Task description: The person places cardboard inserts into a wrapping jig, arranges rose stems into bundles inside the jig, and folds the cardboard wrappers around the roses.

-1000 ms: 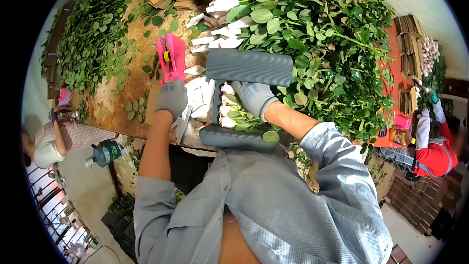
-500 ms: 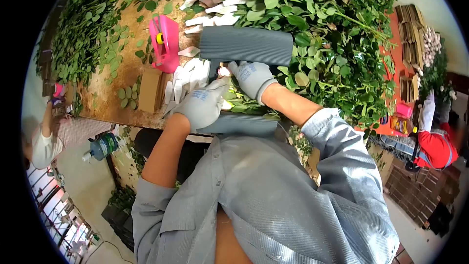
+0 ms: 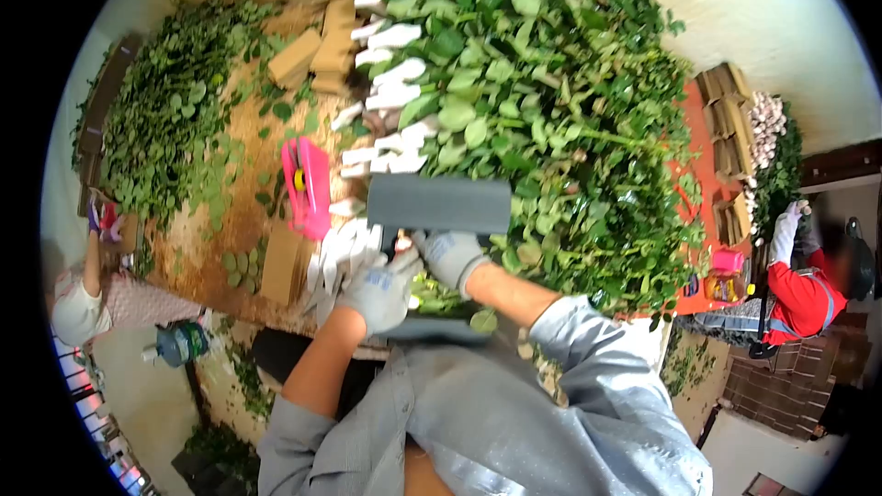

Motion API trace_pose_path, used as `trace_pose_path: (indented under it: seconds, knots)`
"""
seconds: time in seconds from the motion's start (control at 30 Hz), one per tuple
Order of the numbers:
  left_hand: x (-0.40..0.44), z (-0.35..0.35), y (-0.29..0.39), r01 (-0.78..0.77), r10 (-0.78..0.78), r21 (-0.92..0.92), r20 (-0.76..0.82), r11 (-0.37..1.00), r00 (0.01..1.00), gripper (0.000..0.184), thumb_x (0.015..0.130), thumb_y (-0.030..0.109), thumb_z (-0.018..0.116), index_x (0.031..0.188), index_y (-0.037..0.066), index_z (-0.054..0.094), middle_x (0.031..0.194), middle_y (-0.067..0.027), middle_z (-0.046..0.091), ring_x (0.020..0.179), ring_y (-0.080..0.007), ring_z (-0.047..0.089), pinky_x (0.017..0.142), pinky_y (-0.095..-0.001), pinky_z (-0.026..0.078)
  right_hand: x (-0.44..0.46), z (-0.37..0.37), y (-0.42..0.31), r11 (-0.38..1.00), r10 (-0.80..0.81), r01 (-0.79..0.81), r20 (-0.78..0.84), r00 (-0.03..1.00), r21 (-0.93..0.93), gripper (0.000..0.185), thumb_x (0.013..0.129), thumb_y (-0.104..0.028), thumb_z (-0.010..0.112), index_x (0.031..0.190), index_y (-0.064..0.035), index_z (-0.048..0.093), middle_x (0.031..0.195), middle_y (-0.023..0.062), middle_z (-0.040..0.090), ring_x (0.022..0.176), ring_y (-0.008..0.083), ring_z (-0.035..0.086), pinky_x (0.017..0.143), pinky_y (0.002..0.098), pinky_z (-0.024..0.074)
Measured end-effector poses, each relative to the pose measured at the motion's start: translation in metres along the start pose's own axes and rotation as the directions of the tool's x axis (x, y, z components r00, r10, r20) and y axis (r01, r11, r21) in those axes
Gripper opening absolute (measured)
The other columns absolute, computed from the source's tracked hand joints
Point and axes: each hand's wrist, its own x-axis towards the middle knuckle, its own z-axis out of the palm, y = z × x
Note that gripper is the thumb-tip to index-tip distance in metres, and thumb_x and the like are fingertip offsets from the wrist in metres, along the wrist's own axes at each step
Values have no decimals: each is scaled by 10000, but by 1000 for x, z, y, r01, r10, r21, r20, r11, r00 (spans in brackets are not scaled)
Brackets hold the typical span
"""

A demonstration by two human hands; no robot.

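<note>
Both my hands wear pale grey gloves and work close together between two dark grey ribbed panels of a holder [image 3: 439, 204]. My left hand [image 3: 377, 297] has its fingers closed at the head of a pinkish-white rose [image 3: 401, 243]. From the other side, my right hand [image 3: 450, 260] is curled against the same bunch; its fingertips are partly hidden, and what they grip does not show. Green leafy stems [image 3: 434, 296] lie in the holder beneath my hands. Left of the holder are several white sleeves [image 3: 344, 257] and a pink tape dispenser [image 3: 308, 188].
Leafy stems with white-sleeved heads [image 3: 551, 119] pile up beyond the holder. Folded cardboard [image 3: 287, 262] lies at the table's near edge, more cardboard [image 3: 333, 46] farther back. Another leafy heap [image 3: 165, 119] covers the left. A person in red [image 3: 808, 298] works at right, another person [image 3: 87, 308] at left.
The view has tilted upward, so the table and holder appear lower. My hands stay at the flower inside the holder, with the right fingers slightly more curled.
</note>
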Motion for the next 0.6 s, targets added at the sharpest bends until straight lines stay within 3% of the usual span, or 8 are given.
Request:
trace_pose_path:
  seconds: [0.1, 0.17, 0.23, 0.3, 0.37, 0.43, 0.5, 0.6]
  knots:
    - [1, 4, 0, 32, -32, -13, -27, 999, 999, 533, 900, 181, 520, 1421, 71, 526, 1548, -115, 438, 1214, -306, 560, 1088, -454, 377, 0, -2, -2, 1000, 5, -6, 40, 999, 19, 330, 939, -200, 540, 1222, -59, 637, 1172, 223, 665, 1087, 386, 649, 907, 529, 500]
    - [1, 10, -2, 44, -47, -62, -47, 997, 998, 474, 892, 212, 524, 1341, 84, 602, 1501, -118, 490, 1151, -318, 573, 1071, -483, 379, -6, -2, -17, 996, 80, -82, -65, 995, -25, 378, 922, -205, 560, 1271, -64, 602, 1166, 221, 657, 970, 370, 683, 794, 493, 539]
    - [2, 12, -5, 58, -59, 35, 24, 998, 998, 430, 906, 230, 510, 1289, 77, 631, 1458, -155, 516, 1157, -330, 575, 1042, -504, 406, -6, -26, -30, 998, 10, -11, -27, 1000, -56, 405, 925, -214, 573, 1296, -52, 579, 1114, 195, 649, 922, 322, 696, 724, 437, 563]
    - [5, -12, 9, 202, -199, 17, 274, 979, 941, 410, 920, 239, 502, 1267, 66, 633, 1424, -159, 531, 1195, -350, 564, 1030, -525, 424, 5, -91, -36, 989, -148, 147, 110, 983, 17, 393, 915, -217, 586, 1275, -62, 571, 1057, 166, 636, 878, 300, 693, 698, 425, 557]
    - [3, -8, 5, 116, -110, -60, 93, 991, 990, 457, 913, 213, 518, 1339, 66, 591, 1507, -128, 467, 1194, -355, 567, 1044, -507, 429, 24, -160, -26, 989, -146, 147, -10, 989, 37, 377, 885, -200, 616, 1236, -75, 563, 1047, 138, 617, 882, 279, 678, 707, 413, 545]
    - [-1, -2, 3, 14, -20, -81, -81, 997, 997, 518, 905, 192, 537, 1408, 70, 547, 1578, -93, 405, 1191, -360, 570, 1052, -488, 435, 59, -193, 8, 987, -121, 73, -358, 926, -145, 382, 861, -180, 645, 1218, -84, 550, 1054, 119, 600, 917, 266, 662, 724, 395, 535]
    - [-4, -18, 12, 42, -43, -39, -24, 998, 999, 524, 886, 138, 525, 1403, 51, 517, 1575, -131, 389, 1207, -383, 591, 1010, -479, 485, 109, -220, 61, 994, -71, 19, -485, 872, -112, 416, 857, -152, 651, 1248, -63, 539, 1124, 124, 599, 967, 293, 659, 755, 405, 536]
    - [-4, -22, 16, 43, -44, -59, -26, 997, 999, 527, 881, 137, 549, 1399, 44, 525, 1580, -135, 388, 1241, -377, 577, 1028, -473, 479, 182, -231, 138, 964, 206, -256, -396, 895, -76, 439, 877, -151, 646, 1294, -68, 538, 1211, 130, 606, 1042, 325, 674, 812, 433, 553]
